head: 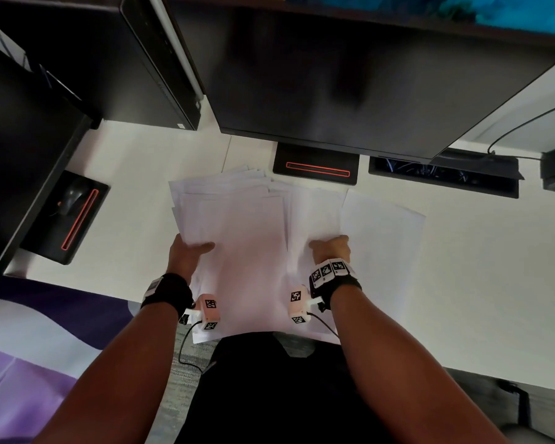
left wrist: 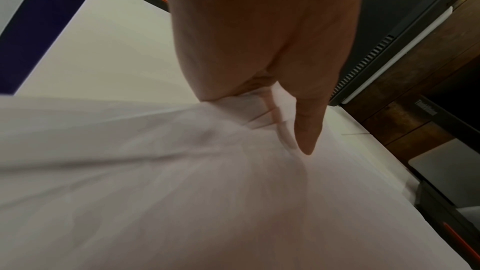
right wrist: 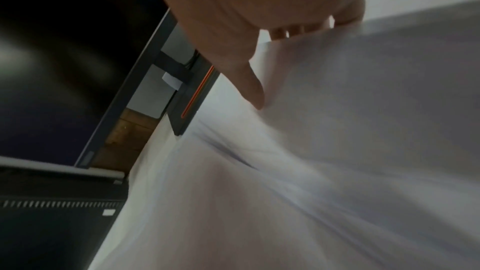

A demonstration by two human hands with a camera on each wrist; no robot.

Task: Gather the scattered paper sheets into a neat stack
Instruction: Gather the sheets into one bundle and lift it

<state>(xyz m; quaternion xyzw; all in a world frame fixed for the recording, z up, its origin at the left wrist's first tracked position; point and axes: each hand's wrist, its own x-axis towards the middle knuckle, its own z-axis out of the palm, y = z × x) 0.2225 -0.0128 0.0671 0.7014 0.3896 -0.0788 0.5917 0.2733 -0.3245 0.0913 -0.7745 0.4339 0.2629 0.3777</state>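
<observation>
Your left hand (head: 186, 254) and right hand (head: 330, 249) each pinch the paper sheets (head: 247, 238); loose sheets fanned across the bench (head: 478, 267) could slide out if you lift unevenly.

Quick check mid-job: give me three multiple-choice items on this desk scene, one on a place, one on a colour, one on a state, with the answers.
1. Where does the lone sheet not yet pulled into the pile lie?
A. Right of the right hand
B. Left of the left hand
C. On the monitor stand

2. What colour is the line on the monitor stand?
A. Green
B. Red-orange
C. Blue

3. How does the left hand meet the paper pile?
A. Hovers clear of it
B. Thumb on top, fingers under the edge
C. Flat fist beside it

Answers: A, the sheet lies beyond the right hand; B, the glowing strip is red-orange; B, the thumb lies on the top sheet, the fingers hidden beneath.
</observation>
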